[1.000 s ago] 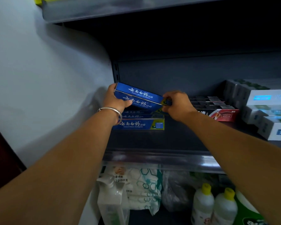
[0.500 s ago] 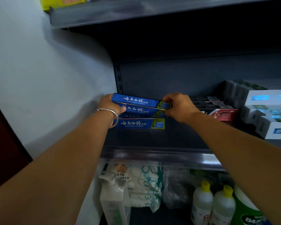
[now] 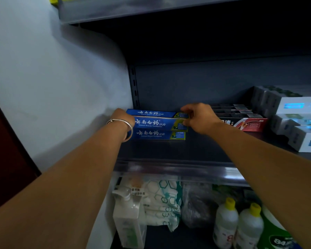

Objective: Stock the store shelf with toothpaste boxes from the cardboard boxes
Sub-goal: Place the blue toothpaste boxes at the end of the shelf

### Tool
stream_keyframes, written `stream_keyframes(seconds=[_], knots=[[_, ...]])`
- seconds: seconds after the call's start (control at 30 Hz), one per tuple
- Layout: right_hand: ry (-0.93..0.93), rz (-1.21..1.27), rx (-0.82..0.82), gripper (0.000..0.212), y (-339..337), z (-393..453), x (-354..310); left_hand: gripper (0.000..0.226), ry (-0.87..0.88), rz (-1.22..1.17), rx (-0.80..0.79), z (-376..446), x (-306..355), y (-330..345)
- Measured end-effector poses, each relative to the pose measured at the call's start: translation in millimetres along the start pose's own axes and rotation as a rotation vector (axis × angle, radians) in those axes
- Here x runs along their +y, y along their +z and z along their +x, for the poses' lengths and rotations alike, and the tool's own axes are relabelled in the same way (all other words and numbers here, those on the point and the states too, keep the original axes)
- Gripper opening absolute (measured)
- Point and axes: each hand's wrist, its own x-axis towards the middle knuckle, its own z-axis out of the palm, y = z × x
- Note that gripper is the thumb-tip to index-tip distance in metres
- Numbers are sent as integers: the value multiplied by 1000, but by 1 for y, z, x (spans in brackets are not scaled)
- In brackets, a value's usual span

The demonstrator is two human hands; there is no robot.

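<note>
Now we have set the blue boxes (image 3: 157, 123) down on the pile at the far left of the shelf (image 3: 169, 150). Our left hand (image 3: 123, 116) and right hand (image 3: 198, 117) grip their ends, squaring them up.

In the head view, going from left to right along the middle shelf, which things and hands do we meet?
Left hand → blue toothpaste boxes → right hand → red and black toothpaste boxes → white toothpaste boxes.
</note>
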Motion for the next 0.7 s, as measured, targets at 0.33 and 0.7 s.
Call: stream_keyframes(seconds=[0.33, 0.7], knots=[[13, -3, -91, 54, 1, 1, 0, 17, 41, 206, -37, 1, 1, -9], [-40, -194, -122, 47, 5, -5, 2, 53, 302, 638, -144, -11, -4, -6]])
